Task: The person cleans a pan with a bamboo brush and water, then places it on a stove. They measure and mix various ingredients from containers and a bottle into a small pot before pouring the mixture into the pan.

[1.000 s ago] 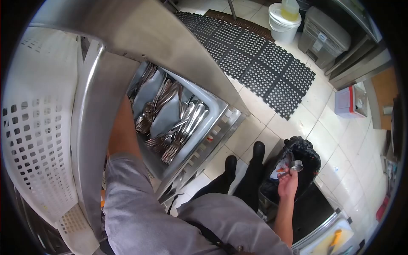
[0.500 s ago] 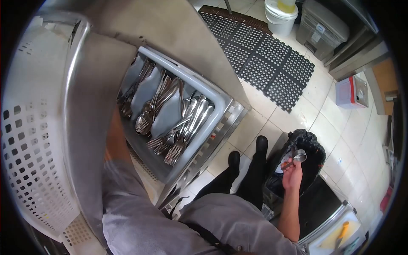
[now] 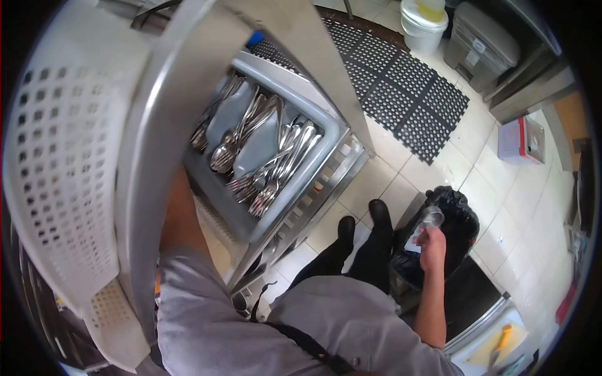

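Observation:
My right hand (image 3: 433, 249) is closed on a small round, shiny cup (image 3: 432, 217), perhaps a measuring cup. It is over a bin with a black liner (image 3: 463, 241). My left forearm (image 3: 179, 213) reaches up behind a steel upright (image 3: 150, 125), which hides the left hand. Beside that arm, a grey cutlery bin (image 3: 326, 147) sits on a steel slatted shelf. Several forks (image 3: 266, 199) lie in its near compartment, and spoons (image 3: 222, 158) fill the others.
A white perforated rack (image 3: 63, 175) stands at left. Black rubber matting (image 3: 401, 94) covers part of the tiled floor. Farther back are a white bucket (image 3: 423, 31) and a grey pedal bin (image 3: 480, 47). At lower right, a yellow-handled knife (image 3: 501, 338) rests on a board.
The view has shifted, so the cutlery bin sits farther right and the steel upright shows more. My right hand has turned slightly, and the small cup has moved up and left over the black liner.

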Demonstrator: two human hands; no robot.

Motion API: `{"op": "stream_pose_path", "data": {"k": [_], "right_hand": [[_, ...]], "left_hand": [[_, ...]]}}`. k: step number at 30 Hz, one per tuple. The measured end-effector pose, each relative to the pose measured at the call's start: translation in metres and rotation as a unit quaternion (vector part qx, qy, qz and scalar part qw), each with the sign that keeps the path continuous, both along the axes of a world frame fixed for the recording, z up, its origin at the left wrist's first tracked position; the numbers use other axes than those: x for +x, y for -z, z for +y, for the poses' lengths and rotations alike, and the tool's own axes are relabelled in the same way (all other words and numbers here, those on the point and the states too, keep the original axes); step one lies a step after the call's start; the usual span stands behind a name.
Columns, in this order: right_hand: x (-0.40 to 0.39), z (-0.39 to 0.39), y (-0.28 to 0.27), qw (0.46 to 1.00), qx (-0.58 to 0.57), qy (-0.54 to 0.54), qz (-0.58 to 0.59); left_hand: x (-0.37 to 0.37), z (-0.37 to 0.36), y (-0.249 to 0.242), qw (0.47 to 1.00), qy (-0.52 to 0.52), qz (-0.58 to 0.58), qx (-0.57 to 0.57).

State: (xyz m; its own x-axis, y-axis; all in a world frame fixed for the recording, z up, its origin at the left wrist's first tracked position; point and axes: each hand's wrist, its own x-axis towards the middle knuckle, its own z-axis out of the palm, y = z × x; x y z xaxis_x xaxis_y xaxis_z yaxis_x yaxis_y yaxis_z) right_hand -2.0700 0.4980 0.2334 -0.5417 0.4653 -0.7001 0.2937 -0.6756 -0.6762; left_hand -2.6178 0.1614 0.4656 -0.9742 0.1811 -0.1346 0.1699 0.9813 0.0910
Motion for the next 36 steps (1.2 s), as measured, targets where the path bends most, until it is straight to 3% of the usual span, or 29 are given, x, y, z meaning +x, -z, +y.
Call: {"op": "stream_pose_path", "data": {"k": [2, 4, 8, 11, 12, 14, 15, 17, 18, 20, 23, 25, 27, 29, 32, 33, 35, 36], "right_hand": [[-0.015, 0.003, -0.037, 0.984, 0.060, -0.163, 0.035], [-0.038, 0.013, -0.087, 0.919, 0.122, -0.372, 0.051], [-0.097, 0.004, -0.156, 0.835, 0.004, -0.533, 0.136], [-0.135, -0.025, -0.201, 0.751, 0.041, -0.625, 0.212], [-0.144, -0.038, -0.211, 0.726, -0.005, -0.637, 0.259], [-0.156, -0.063, -0.230, 0.663, 0.020, -0.678, 0.318], [-0.158, -0.077, -0.233, 0.624, 0.038, -0.698, 0.350], [-0.158, -0.108, -0.252, 0.558, 0.069, -0.735, 0.378], [-0.159, -0.123, -0.258, 0.508, 0.094, -0.750, 0.414], [-0.156, -0.146, -0.273, 0.482, 0.062, -0.778, 0.397], [-0.149, -0.189, -0.279, 0.464, -0.021, -0.812, 0.354], [-0.138, -0.229, -0.282, 0.418, -0.015, -0.841, 0.343], [-0.121, -0.273, -0.289, 0.387, -0.065, -0.859, 0.329], [-0.107, -0.318, -0.297, 0.357, -0.110, -0.871, 0.319], [-0.070, -0.395, -0.304, 0.347, -0.151, -0.884, 0.275], [-0.061, -0.419, -0.299, 0.336, -0.148, -0.888, 0.276], [-0.044, -0.460, -0.286, 0.303, -0.104, -0.902, 0.291], [-0.036, -0.480, -0.284, 0.274, -0.095, -0.912, 0.291]], "left_hand": [[0.023, -0.004, -0.010, 1.000, -0.001, -0.007, 0.028], [0.058, -0.007, -0.023, 0.997, -0.005, -0.012, 0.071], [0.151, -0.023, -0.055, 0.984, -0.031, -0.015, 0.177], [0.241, -0.022, -0.075, 0.957, -0.040, -0.010, 0.287], [0.277, -0.022, -0.079, 0.948, -0.041, 0.005, 0.317], [0.352, -0.013, -0.112, 0.944, -0.028, 0.083, 0.319], [0.378, -0.024, -0.101, 0.938, -0.048, 0.098, 0.330], [0.431, -0.059, -0.070, 0.911, 0.075, 0.245, 0.324], [0.460, -0.070, -0.063, 0.908, 0.054, 0.255, 0.329], [0.512, -0.087, -0.055, 0.902, 0.092, 0.346, 0.242], [0.569, -0.093, -0.063, 0.888, 0.047, 0.402, 0.216], [0.599, -0.110, -0.055, 0.880, 0.019, 0.427, 0.207], [0.622, -0.125, -0.052, 0.856, -0.095, 0.443, 0.248], [0.634, -0.142, -0.048, 0.838, -0.130, 0.461, 0.260], [0.667, -0.178, -0.041, 0.786, -0.229, 0.339, 0.463], [0.671, -0.187, -0.038, 0.782, -0.235, 0.350, 0.460], [0.675, -0.202, -0.033, 0.652, -0.338, 0.350, 0.582], [0.681, -0.215, -0.033, 0.638, -0.353, 0.350, 0.588]]}}
